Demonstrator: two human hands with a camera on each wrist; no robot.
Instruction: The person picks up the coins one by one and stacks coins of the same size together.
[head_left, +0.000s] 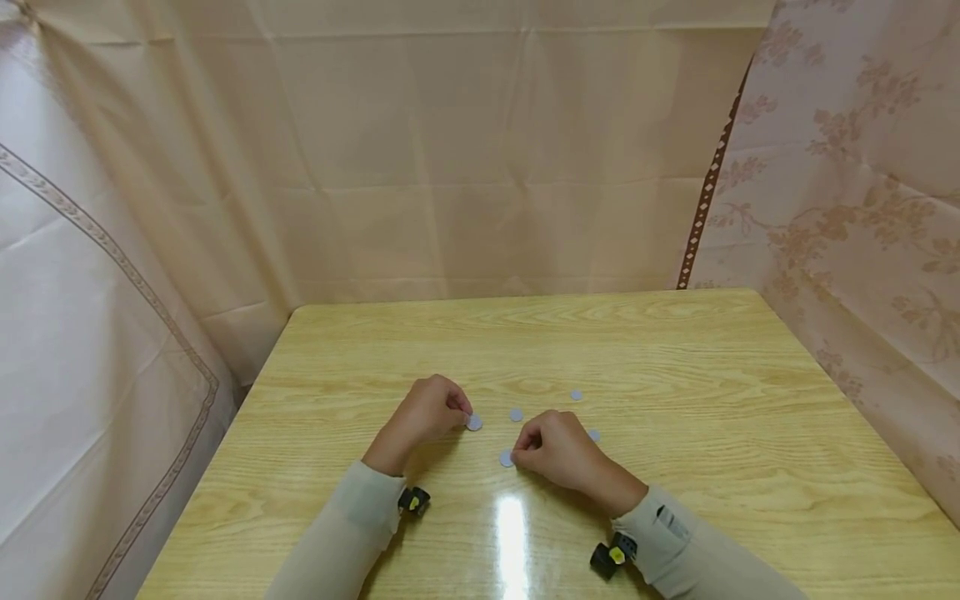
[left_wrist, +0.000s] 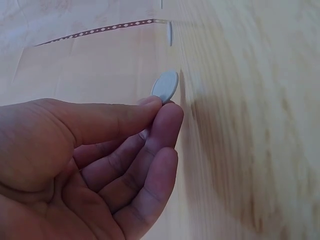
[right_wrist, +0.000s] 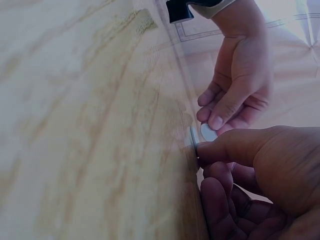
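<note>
My left hand (head_left: 431,410) pinches a small pale grey-white disc (left_wrist: 165,86) between thumb and index finger, and the disc sticks out past the fingertips, just off the table. The other left fingers curl loosely below. My right hand (head_left: 561,450) is low at the tabletop, thumb and index finger at the edge of a second disc (head_left: 506,457); this disc (right_wrist: 193,136) appears nearly flat against the table. Between and beyond the hands lie three more discs: one (head_left: 516,414) in the middle, one (head_left: 576,395) farther back, and one (head_left: 594,435) partly hidden behind the right hand.
The wood-grain table (head_left: 337,350) reaches back to a beige curtain (head_left: 480,167). Patterned cloth (head_left: 862,183) hangs at the right, and paler cloth (head_left: 90,333) at the left. Small black cameras are strapped at both wrists. A bright light reflection (head_left: 512,533) shows near the front.
</note>
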